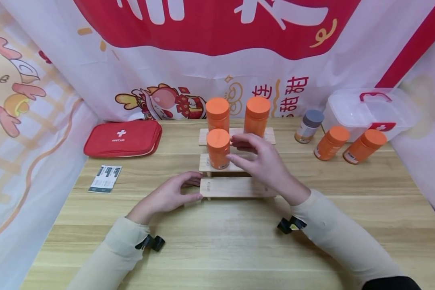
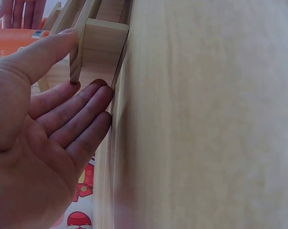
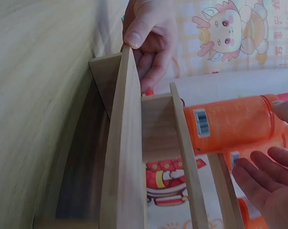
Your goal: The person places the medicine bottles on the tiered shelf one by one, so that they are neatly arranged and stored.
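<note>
A stepped wooden rack [image 1: 235, 187] stands mid-table. My left hand [image 1: 174, 191] holds the left end of its lowest board, thumb on top and fingers below; the left wrist view shows this grip at the board's end [image 2: 77, 52]. An orange bottle [image 1: 218, 150] stands upright at the left of the middle step. My right hand [image 1: 264, 165] is at that bottle's right side, thumb and fingers spread apart; in the right wrist view the thumb overlaps the bottle's [image 3: 230, 123] cap end. Two more orange bottles [image 1: 257, 117] stand on the top step.
At the back left lie a red first aid pouch [image 1: 123, 139] and a printed packet [image 1: 105, 179]. To the right stand a grey-capped bottle [image 1: 308, 127], two orange bottles [image 1: 331, 143] and a clear lidded box [image 1: 351, 108] with a red handle. A printed curtain [image 1: 188, 72] hangs behind.
</note>
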Action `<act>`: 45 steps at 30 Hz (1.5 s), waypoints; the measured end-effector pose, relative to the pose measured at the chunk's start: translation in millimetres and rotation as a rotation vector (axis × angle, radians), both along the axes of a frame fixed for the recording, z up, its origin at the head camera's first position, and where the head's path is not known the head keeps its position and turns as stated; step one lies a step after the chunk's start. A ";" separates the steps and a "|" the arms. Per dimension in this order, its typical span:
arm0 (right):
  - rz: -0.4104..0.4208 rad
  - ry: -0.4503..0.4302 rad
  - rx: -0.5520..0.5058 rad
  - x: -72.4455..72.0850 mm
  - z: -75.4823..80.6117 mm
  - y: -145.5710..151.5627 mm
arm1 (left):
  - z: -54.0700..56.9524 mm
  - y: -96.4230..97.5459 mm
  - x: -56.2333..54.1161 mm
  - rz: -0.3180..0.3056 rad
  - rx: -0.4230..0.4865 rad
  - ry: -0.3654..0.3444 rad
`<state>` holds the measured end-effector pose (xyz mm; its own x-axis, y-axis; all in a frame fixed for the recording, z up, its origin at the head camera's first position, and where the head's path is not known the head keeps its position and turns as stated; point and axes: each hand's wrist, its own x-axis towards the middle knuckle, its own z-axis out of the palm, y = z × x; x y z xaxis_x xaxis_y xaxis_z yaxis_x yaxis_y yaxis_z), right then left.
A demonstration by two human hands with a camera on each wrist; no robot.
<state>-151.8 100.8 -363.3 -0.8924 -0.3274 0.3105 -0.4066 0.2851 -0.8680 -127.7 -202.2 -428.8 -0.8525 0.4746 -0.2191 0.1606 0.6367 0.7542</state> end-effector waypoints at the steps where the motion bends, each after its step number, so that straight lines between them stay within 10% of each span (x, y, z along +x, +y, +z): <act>1: -0.001 -0.005 0.006 1.3 0.3 3.7 | -0.1 0.0 0.0 0.000 0.000 0.002; 23: -0.172 0.107 0.087 15.1 -4.0 93.0 | -2.2 -1.7 -2.1 -0.005 0.004 -0.002; 45: -0.406 -0.019 0.152 30.8 -29.3 176.6 | -1.5 -0.4 -2.4 -0.007 0.004 -0.005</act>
